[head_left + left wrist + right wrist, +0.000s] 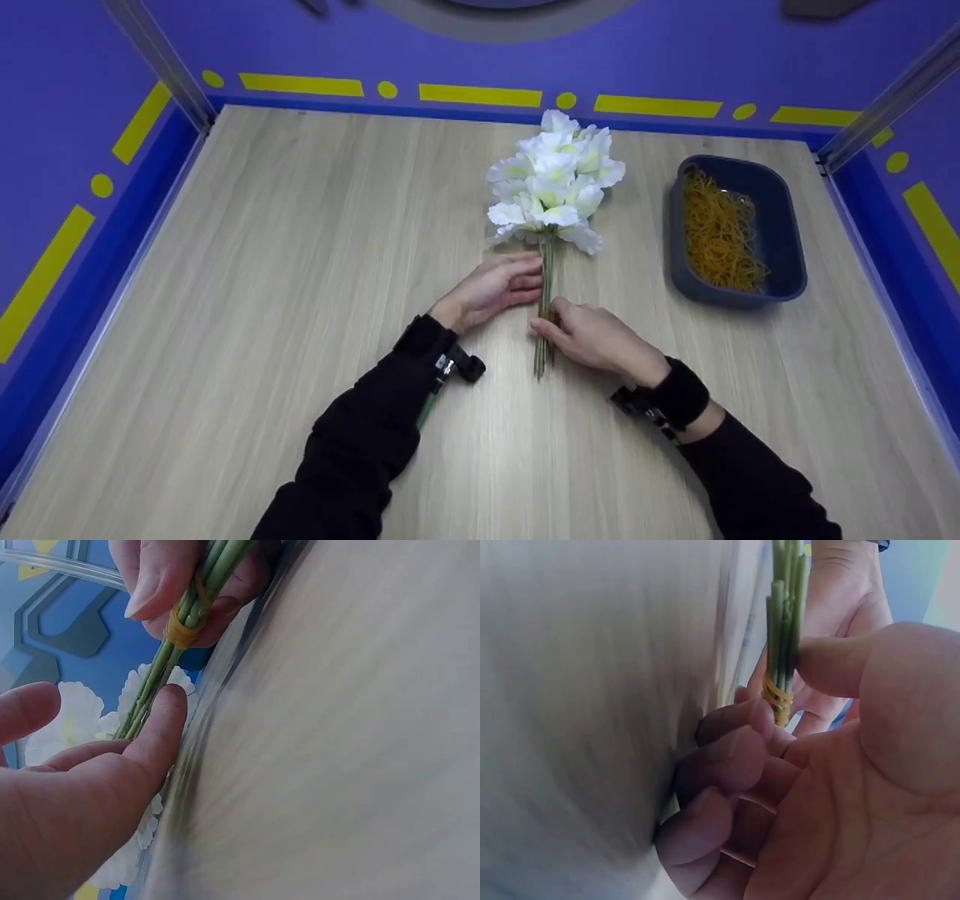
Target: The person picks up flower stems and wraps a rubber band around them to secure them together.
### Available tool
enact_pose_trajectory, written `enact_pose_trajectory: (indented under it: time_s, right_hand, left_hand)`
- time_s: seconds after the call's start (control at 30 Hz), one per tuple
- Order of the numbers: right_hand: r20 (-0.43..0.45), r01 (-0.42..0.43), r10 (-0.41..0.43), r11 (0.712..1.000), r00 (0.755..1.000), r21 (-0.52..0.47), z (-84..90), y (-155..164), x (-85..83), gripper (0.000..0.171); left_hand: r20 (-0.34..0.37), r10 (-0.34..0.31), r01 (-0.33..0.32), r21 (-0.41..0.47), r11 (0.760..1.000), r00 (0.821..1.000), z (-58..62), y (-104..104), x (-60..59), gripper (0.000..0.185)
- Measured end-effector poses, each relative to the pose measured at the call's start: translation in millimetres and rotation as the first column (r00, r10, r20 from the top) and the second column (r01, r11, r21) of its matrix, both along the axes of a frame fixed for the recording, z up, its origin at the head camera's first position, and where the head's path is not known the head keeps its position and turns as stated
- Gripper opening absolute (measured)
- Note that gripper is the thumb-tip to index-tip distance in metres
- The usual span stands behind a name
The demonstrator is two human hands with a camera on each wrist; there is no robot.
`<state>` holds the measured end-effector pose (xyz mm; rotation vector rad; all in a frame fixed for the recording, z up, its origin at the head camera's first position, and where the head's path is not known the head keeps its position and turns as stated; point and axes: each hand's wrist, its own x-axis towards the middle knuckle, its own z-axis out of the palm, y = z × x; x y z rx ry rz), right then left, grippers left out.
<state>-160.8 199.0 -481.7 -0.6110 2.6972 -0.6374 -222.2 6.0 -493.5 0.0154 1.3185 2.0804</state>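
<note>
Flower stems (545, 300) between both hands' fingers (525, 281)

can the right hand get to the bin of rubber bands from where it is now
Probably yes. The right hand pinches the banded flower stems, so it would have to let go first. The dark bin of rubber bands sits open-topped on its side of the table, with only bare wood between.

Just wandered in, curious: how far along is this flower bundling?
A yellow rubber band already circles the green stems. The right hand pinches the stems at the band; the left hand rests against them. The bunch isn't yet let go.
</note>
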Motion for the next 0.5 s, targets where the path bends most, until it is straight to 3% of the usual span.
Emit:
enact_pose_trajectory:
  time_s: [0.3,0.4,0.5]
  right_hand:
    - [-0.002,-0.028,0.028,0.999,1.0,0.035,6.9,5.3,0.2,0.034]
    - [-0.025,-0.035,0.035,0.999,0.999,0.023,14.6,9.0,-0.4,0.033]
    - [-0.051,-0.031,0.031,1.0,0.998,0.001,26.3,13.2,-1.0,0.033]
  left_hand:
    - [-0.005,0.006,-0.007,-0.015,1.0,1.0,-0.7,1.2,0.2,0.06]
    - [-0.028,0.016,-0.018,-0.085,0.996,0.999,5.5,3.1,3.0,0.065]
    - [-0.101,-0.001,-0.019,-0.199,0.98,0.995,18.7,4.3,8.0,0.072]
